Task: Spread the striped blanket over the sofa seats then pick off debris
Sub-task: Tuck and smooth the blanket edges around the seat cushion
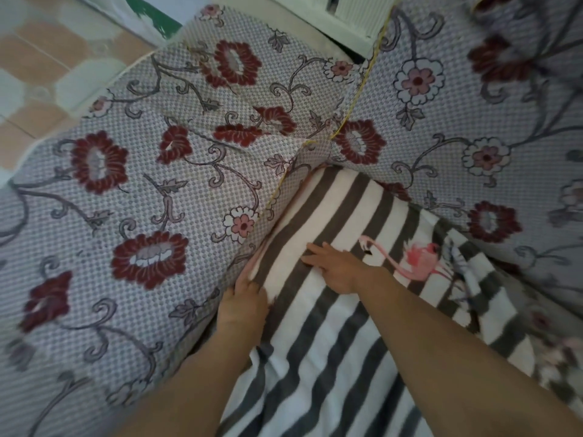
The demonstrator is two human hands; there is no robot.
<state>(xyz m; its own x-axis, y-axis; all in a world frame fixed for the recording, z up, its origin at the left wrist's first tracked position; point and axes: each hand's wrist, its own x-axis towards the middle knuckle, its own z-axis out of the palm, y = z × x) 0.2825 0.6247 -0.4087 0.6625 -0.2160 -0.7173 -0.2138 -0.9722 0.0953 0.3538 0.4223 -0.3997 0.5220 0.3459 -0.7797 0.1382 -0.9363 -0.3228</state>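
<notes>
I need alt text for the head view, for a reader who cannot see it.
Two bare hands work a striped blanket into a sofa corner: the left hand pinches its edge beside the floral cushion, and the right hand lies flat on the stripes. A pink flamingo print shows just right of that hand.

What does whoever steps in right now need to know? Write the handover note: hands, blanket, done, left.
Left hand: fingers tucked into the striped blanket edge where it meets the floral sofa cushion.
Right hand: flat, pressing the blanket near the flamingo print.
Blanket: covers the seat into the corner; right side near the sofa back is rumpled.
Done: blanket laid over this seat.
Left: finish tucking the left edge, smooth the right side, pick off debris. None visible here.
</notes>
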